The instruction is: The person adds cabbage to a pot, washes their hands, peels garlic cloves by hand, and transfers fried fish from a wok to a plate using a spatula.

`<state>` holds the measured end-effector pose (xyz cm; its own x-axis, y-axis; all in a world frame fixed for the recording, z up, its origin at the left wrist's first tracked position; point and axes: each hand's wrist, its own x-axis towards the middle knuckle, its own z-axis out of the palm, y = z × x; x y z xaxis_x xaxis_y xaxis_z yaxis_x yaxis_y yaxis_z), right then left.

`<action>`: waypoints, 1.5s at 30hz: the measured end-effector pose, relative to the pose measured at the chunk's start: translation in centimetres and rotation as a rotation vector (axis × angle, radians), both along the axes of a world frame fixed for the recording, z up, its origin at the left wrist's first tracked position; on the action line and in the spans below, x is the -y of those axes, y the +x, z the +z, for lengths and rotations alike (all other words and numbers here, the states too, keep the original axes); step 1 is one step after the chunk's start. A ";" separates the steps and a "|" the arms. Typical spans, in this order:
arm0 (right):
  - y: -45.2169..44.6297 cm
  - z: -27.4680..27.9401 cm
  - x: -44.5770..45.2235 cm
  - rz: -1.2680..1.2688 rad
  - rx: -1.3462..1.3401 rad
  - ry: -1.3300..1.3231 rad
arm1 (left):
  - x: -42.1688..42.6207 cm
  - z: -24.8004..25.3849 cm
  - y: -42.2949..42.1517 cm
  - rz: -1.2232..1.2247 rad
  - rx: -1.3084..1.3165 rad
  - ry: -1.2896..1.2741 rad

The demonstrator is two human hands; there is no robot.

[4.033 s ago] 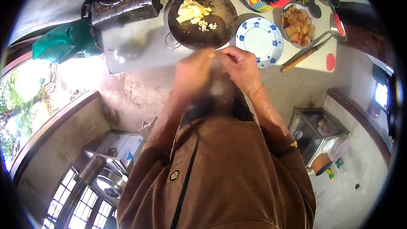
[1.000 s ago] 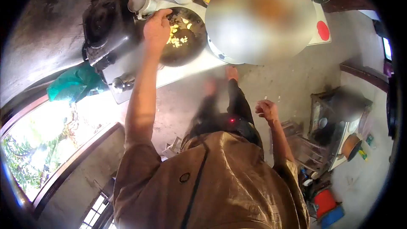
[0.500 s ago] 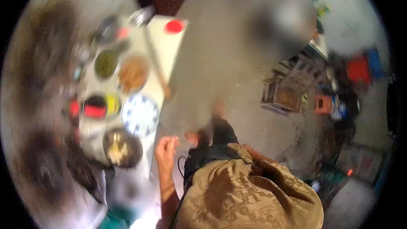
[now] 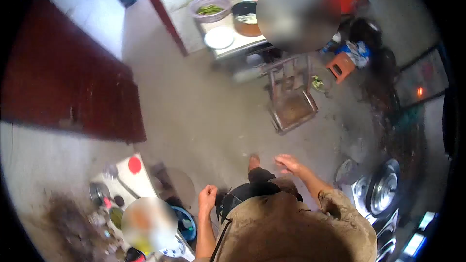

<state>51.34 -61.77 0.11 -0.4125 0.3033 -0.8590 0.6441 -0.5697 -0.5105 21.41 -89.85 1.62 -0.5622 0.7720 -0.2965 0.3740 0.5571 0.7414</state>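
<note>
Head view, and here's the line that matters: the wooden chair [image 4: 295, 109] sits straight ahead of the right hand [image 4: 288, 163], well apart from it, with bare floor between. The chair's long axis runs from its backrest, by the far counter [image 4: 242, 41], down to the seat, which faces the person. Right hand is the nearer one, no question: arm reaching forward on the chair's near side, fingers loosely spread, nothing visible in them. Over to the left hand [image 4: 208, 197], farther from the chair, on its near left: forearm pointing up, fingers curled in; how tightly, or around anything small, I cannot tell. The hands are apart from each other. Closest to that left one, farther left from the chair, is the blue basin [image 4: 194, 225], tucked beside the near counter [image 4: 143, 180]. And an orange stool [image 4: 342, 66] stands just right of the chair's backrest.
</note>
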 end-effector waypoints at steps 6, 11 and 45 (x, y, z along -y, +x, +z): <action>4.3 -11.0 11.5 -0.129 -0.276 0.488 | -7.3 -5.9 -5.7 -0.019 0.637 -0.281; 7.6 -8.9 27.5 0.164 0.400 0.307 | -6.1 -13.3 -10.7 -0.348 0.719 -0.358; 72.2 12.9 -2.5 -0.995 1.434 0.657 | -48.3 -5.2 18.1 -1.600 -0.307 -0.774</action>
